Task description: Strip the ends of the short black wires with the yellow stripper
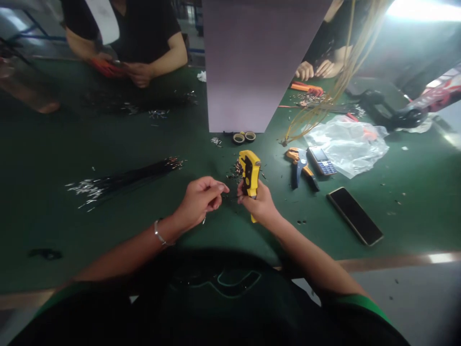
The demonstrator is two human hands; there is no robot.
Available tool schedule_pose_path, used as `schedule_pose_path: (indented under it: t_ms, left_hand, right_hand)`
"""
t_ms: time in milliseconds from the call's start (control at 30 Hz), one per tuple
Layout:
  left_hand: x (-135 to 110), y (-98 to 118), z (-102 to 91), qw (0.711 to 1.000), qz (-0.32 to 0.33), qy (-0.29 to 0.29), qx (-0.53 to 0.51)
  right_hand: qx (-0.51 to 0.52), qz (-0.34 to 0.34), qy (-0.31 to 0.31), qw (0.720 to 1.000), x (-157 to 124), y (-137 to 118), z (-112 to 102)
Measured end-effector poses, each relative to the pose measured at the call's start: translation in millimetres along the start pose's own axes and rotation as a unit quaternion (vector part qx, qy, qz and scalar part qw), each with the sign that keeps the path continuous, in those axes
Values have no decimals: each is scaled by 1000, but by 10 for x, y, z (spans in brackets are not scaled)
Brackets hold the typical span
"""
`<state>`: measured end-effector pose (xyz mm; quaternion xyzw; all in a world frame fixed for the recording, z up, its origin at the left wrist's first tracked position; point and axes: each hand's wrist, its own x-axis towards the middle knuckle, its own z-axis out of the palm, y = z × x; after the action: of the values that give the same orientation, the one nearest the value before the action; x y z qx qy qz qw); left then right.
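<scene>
My right hand [258,204] grips a yellow-and-black hand crimping tool [249,175] upright, its head pointing away from me. My left hand [199,199] sits just left of the tool, with thumb and fingers pinched together. A thin wire [230,197] seems to run from that pinch towards the tool, though it is too fine to see well. Small metal scraps [235,172] lie just beyond my hands. Further left on the green bench [43,226] lies a long bundle of black wires [126,180] with silver ends.
To the right lie a yellow-and-blue wire stripper [300,166], a keypad phone [321,161], a smartphone [355,216] and a plastic bag [345,146]. Tape rolls [244,137] stand by a tall panel [259,62]. Co-workers' hands [139,74] work across the bench.
</scene>
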<state>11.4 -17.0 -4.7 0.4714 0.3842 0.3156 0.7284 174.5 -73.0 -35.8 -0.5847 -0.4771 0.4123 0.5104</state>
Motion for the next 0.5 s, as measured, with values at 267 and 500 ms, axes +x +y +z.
schedule_pose_path:
  t_ms: [267, 500]
  left_hand:
    - [94, -105, -43, 977, -26, -96, 186]
    - [99, -235, -89, 944, 17, -118, 307]
  right_hand:
    - [75, 32, -61, 995, -38, 7, -13]
    - [-150, -59, -58, 985, -101, 61, 22]
